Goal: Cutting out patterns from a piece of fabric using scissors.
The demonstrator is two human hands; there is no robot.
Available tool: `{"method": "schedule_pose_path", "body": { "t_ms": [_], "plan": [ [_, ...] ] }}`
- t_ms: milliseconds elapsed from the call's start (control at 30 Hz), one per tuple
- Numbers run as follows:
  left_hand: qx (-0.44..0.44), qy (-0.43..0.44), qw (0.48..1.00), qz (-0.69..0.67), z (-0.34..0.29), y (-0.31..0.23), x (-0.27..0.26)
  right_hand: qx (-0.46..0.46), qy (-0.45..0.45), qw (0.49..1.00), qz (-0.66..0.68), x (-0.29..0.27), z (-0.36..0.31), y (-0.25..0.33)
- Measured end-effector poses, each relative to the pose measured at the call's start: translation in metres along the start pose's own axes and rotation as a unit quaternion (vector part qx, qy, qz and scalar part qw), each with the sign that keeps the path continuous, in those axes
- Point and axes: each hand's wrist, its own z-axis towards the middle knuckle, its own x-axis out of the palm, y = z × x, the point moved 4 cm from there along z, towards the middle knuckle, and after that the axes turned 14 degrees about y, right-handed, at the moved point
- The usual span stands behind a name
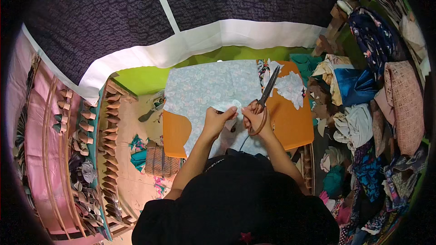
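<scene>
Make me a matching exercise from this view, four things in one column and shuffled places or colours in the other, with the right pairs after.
Things:
1. Scissors
2. Table
3. Pale floral fabric
4. Shiny blue cloth

Places or colours:
A. Among the cloths heaped at the right
B. Orange
C. In the right hand
D. Spread over much of the tabletop

Pairs: 1-C, 2-B, 3-D, 4-A

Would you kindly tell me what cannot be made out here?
Head view:
- Near edge of the pale cloth: hidden behind black clothing.
- Anything between the left hand's fingertips: too small.
- Part of the scissors' handles: covered by the right hand.
- Dark curtain's top: cut off by the upper edge.
</scene>
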Motion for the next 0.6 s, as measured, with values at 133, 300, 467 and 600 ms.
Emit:
{"method": "schedule_pose_path", "body": {
  "t_ms": [133, 300, 467, 600],
  "plan": [
    [-0.016, -0.051, 0.998, -0.043, -0.002, -0.002, -0.015, 0.152, 0.129, 0.977, 0.070, -0.009, -0.014, -0.013],
    [0.004, -0.064, 0.997, -0.047, 0.000, -0.010, -0.025, 0.122, 0.282, 0.936, -0.172, -0.006, -0.042, -0.006],
    [0.004, -0.069, 0.997, 0.014, 0.001, -0.017, -0.019, 0.178, 0.269, 0.936, -0.138, 0.001, -0.043, -0.017],
    [0.014, -0.077, 0.996, 0.050, -0.001, -0.017, -0.017, 0.183, 0.275, 0.943, -0.049, 0.009, -0.038, -0.018]
  ]
}}
